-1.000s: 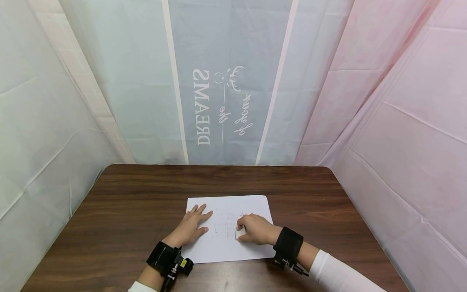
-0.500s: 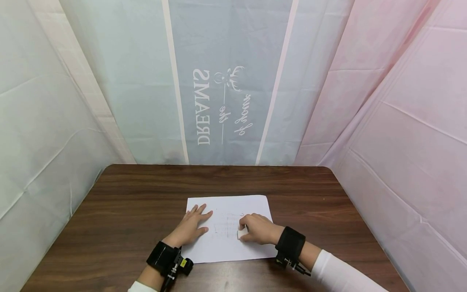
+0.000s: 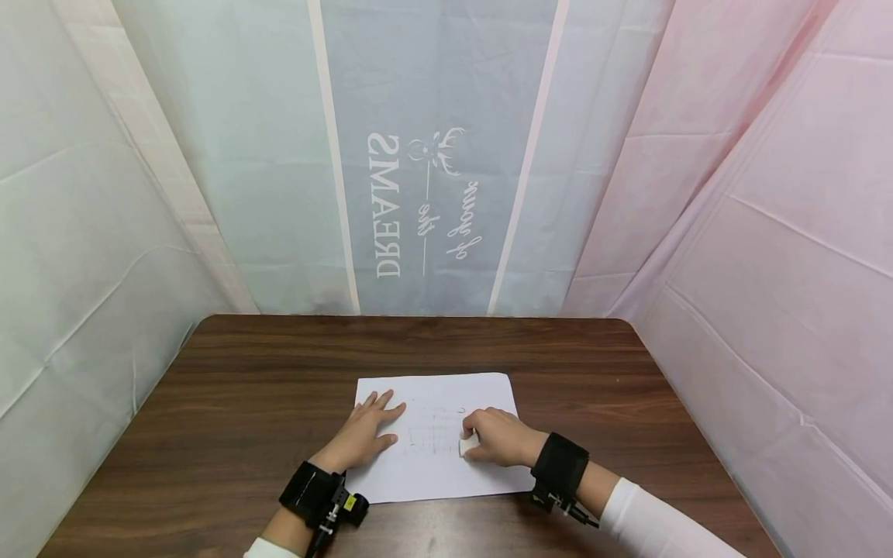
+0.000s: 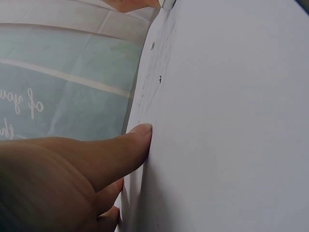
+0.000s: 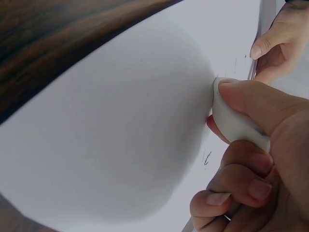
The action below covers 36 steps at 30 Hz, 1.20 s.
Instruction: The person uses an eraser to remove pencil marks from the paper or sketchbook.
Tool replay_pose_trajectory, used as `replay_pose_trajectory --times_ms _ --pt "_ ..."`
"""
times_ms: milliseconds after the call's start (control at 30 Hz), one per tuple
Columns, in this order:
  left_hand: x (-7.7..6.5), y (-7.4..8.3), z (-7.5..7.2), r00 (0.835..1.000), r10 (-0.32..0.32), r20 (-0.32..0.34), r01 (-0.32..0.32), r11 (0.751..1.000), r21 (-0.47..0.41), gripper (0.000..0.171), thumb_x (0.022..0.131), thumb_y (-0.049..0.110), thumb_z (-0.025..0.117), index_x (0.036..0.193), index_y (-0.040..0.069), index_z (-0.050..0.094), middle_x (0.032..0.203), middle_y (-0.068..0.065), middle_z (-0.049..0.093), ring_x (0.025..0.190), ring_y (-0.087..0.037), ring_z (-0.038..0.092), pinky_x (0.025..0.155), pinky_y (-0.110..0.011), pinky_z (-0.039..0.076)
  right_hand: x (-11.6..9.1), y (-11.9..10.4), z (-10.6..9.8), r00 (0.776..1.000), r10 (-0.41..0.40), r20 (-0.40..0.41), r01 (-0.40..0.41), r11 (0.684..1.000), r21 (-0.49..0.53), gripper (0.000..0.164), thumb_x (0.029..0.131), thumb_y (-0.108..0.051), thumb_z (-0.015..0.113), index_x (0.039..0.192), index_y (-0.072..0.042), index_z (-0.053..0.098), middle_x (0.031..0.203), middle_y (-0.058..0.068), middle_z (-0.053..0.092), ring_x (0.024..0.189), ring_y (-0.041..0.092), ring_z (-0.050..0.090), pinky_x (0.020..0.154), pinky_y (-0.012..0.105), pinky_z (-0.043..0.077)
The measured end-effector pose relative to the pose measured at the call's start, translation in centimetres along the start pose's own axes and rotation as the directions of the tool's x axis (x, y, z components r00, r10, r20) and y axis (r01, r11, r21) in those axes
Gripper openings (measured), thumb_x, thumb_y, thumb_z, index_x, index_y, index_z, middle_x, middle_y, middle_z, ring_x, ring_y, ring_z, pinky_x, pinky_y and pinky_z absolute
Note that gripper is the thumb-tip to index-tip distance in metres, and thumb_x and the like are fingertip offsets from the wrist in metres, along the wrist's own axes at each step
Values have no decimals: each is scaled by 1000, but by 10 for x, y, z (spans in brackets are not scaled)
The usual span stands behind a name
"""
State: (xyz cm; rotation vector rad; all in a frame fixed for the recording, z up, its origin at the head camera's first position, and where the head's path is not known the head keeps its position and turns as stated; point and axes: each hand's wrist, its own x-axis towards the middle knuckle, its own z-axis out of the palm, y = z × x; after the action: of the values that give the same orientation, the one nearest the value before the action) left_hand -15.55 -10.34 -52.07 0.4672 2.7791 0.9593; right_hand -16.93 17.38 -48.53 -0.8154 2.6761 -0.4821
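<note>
A white sheet of paper (image 3: 432, 480) lies on the table, with faint dark pencil-like marks across its middle. My left hand (image 3: 367, 432) rests on the sheet's left part, fingers spread and straight; its thumb also presses the paper in the left wrist view. Between thumb and curled fingers, my right hand (image 3: 498, 436) grips a white eraser (image 5: 236, 121), whose end touches the paper to the right of the marks. Part of the eraser is hidden by the fingers. A small curved mark shows just beyond the right hand.
The dark wooden table (image 3: 244, 403) extends around the sheet. Behind it hangs a pale curtain (image 3: 439, 287) with printed lettering, and more light cloth encloses both sides. Black straps with cameras sit on both wrists.
My right hand has slid a little to the right with the eraser, uncovering more of the marks and the curved one. The left hand has stayed in place.
</note>
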Motion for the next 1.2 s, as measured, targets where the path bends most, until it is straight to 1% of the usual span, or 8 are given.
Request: replay_pose_trajectory --times_ms 300,600,833,1200 --pt "0 -1 0 1000 3 -3 -3 1000 0 52 92 10 72 142 7 59 162 -23 35 153 -50 21 122 -68 17 -3 1 -3 1000 27 8 -27 1000 -9 17 82 -22 83 93 -12 74 88 -5 67 65 7 45 58 23 36" --pt "-1 1 -1 1000 2 -6 -2 1000 -7 51 92 9 72 142 6 59 162 -23 35 153 -50 22 122 -68 17 -4 4 -3 999 35 5 -34 999 -8 18 81 -22 84 92 -12 74 83 -6 64 61 6 43 53 22 34" --pt "-2 1 -1 1000 5 -3 -5 1000 -12 51 93 9 71 142 6 58 162 -24 34 153 -50 21 122 -68 16 -6 7 -3 999 47 -4 -47 999 -12 18 80 -22 84 91 -12 74 77 -7 59 61 7 43 52 23 33" --pt "-2 3 -1 1000 -2 -4 2 1000 -12 51 93 9 71 142 6 59 162 -24 35 153 -50 21 122 -68 16 -8 9 -4 998 69 4 -69 998 -1 18 80 -21 84 91 -12 74 84 -5 63 61 8 45 52 23 33"
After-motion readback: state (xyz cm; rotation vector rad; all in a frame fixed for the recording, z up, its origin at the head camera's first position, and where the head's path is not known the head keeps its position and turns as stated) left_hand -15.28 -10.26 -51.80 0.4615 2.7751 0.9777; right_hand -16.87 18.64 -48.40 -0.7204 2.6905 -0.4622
